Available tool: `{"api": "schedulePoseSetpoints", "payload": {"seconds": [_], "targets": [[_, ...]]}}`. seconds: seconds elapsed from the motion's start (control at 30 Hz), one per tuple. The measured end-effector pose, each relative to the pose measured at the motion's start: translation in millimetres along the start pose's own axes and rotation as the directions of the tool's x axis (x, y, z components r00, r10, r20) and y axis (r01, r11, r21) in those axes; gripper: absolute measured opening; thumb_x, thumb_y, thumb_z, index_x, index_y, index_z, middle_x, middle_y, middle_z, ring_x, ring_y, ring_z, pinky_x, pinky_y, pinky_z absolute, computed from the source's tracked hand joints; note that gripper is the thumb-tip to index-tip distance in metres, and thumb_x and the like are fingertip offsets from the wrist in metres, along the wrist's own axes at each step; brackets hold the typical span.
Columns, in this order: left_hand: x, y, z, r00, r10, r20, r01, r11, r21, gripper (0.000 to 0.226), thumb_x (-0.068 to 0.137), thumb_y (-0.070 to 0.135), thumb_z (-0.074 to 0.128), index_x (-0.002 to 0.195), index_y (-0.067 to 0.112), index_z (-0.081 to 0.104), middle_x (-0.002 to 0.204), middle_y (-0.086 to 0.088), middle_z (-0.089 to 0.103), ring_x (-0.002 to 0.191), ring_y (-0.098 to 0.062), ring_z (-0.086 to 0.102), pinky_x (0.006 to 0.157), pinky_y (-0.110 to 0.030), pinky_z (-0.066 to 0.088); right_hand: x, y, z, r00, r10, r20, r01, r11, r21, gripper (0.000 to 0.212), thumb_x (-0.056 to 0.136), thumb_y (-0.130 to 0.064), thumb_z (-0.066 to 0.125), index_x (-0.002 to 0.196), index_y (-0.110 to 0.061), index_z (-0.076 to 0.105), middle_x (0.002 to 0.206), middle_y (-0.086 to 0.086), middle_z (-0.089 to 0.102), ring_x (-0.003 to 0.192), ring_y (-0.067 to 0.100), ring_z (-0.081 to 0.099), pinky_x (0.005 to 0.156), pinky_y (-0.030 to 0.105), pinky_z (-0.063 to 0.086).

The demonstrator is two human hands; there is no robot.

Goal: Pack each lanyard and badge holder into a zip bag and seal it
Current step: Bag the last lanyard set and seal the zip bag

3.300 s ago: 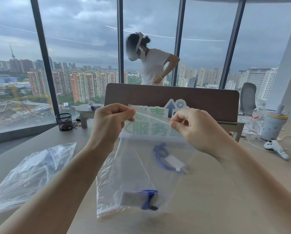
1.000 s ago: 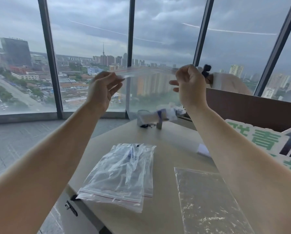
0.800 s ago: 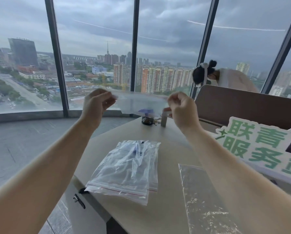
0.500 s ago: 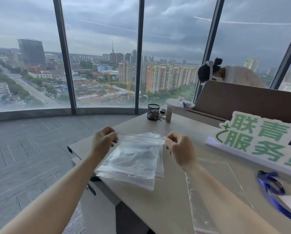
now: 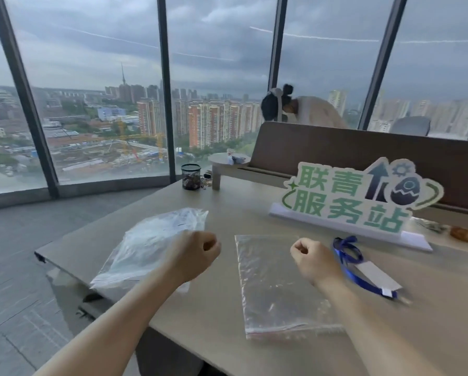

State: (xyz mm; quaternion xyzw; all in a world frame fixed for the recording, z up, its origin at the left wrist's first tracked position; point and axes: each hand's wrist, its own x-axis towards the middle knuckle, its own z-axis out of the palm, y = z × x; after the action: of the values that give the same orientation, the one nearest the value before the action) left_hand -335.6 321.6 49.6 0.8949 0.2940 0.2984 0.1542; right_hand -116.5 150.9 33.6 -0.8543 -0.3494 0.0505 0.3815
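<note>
head view: both my hands hang loosely curled over the desk (image 5: 254, 213), holding nothing. my left hand (image 5: 193, 255) is over the near edge of the packed bags (image 5: 148, 248), which lie at the desk's left edge, close to the corner. my right hand (image 5: 312, 260) sits between the empty bag (image 5: 270, 289) and the lanyard (image 5: 349, 256), whose badge holder (image 5: 378, 275) lies just beside it. i judge one pack done; next calls for picking up the empty bag and lanyard. the bag's seal nearly reaches the near edge; there's open desk behind it up to the sign (image 5: 349, 202).
</note>
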Motion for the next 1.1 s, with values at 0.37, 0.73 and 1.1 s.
{"api": "schedulePoseSetpoints", "payload": {"seconds": [0.37, 0.73, 1.1], "targets": [[27, 169, 168, 0.853, 0.290, 0.434, -0.224, 0.955, -0.196, 0.024, 0.089, 0.029, 0.048, 0.100, 0.027, 0.069, 0.109, 0.006, 0.064, 0.093, -0.020, 0.061, 0.082, -0.032, 0.050, 9, 150, -90, 0.888, 0.394, -0.236, -0.459, 0.752, -0.473, 0.044, 0.090, -0.045, 0.049, 0.116, -0.011, 0.059, 0.123, 0.014, 0.057, 0.113, 0.035, 0.050, 0.085, 0.038, 0.043], [33, 209, 226, 0.846, 0.288, 0.449, -0.181, 0.947, -0.267, 0.035, 0.087, 0.024, 0.048, 0.119, 0.030, 0.062, 0.125, 0.007, 0.055, 0.103, -0.019, 0.060, 0.088, -0.036, 0.050, 39, 148, -117, 0.759, 0.648, 0.066, -0.571, 0.710, -0.412, 0.036, 0.057, -0.037, 0.075, 0.081, -0.013, 0.065, 0.068, 0.005, 0.072, 0.065, 0.024, 0.069, 0.069, 0.030, 0.057], [50, 250, 212, 0.916, 0.178, 0.361, 0.151, 0.680, -0.718, 0.068, 0.081, 0.061, 0.046, 0.133, 0.017, 0.047, 0.128, 0.002, 0.059, 0.115, -0.013, 0.055, 0.095, -0.028, 0.042, -8, 126, -178, 0.918, 0.108, -0.381, 0.094, 0.875, 0.474, 0.011, 0.097, -0.022, 0.056, 0.088, -0.019, 0.061, 0.080, 0.006, 0.068, 0.063, 0.017, 0.063, 0.059, 0.032, 0.055]]}}
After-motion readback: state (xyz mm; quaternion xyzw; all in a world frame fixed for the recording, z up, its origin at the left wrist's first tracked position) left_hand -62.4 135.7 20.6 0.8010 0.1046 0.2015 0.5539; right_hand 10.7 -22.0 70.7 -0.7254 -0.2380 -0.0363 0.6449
